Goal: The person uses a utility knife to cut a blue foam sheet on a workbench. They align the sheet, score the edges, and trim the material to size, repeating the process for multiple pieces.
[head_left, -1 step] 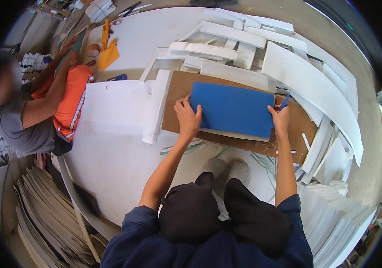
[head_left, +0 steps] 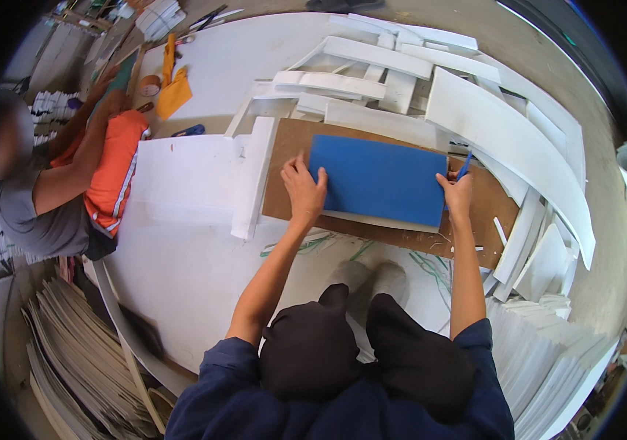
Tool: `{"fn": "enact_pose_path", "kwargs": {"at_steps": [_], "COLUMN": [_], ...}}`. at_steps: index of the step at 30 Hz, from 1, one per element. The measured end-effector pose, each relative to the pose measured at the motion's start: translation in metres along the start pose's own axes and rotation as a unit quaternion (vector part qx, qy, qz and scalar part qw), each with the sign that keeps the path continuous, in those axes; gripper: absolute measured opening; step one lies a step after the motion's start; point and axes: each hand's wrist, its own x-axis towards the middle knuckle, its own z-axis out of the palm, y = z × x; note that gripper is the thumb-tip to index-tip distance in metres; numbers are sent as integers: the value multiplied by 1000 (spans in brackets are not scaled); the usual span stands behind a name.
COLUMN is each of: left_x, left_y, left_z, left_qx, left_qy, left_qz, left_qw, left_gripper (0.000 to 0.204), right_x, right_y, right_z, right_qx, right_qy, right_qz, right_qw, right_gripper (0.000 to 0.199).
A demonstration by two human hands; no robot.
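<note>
A blue rectangular sheet (head_left: pixel 379 180) lies over a pale sheet (head_left: pixel 383 222), whose edge shows along the near side, on a brown board (head_left: pixel 284 143). At its left end, my left hand (head_left: pixel 304 192) has its fingers spread on the board, with the thumb touching the blue sheet. My right hand (head_left: pixel 458 196) is at the opposite end, thumb against the sheet's edge. Between its fingers is a slim blue tool (head_left: pixel 465 167) pointing up and away; its working end is too small to make out.
White strips and offcuts (head_left: pixel 379 55) are heaped beyond the board, and a curved white panel (head_left: pixel 504 147) lies on the right. A person in orange trousers (head_left: pixel 117 165) works at far left. Stacked sheets (head_left: pixel 82 359) stand at lower left, others (head_left: pixel 548 359) at lower right.
</note>
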Motion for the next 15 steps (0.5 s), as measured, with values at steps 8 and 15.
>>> {"fn": "enact_pose_path", "kwargs": {"at_steps": [8, 15], "left_x": [17, 14], "left_y": [-11, 45], "left_z": [17, 1], "left_qx": [-39, 131], "left_qy": [-41, 44], "left_qz": [40, 165], "left_qw": [998, 977], "left_gripper": [59, 61], "right_x": [-5, -4], "right_y": [2, 10], "right_z": [4, -29], "right_qx": [17, 169], "right_qy": [39, -17], "right_qz": [-30, 94], "right_qw": [999, 981], "right_gripper": [40, 34]}}
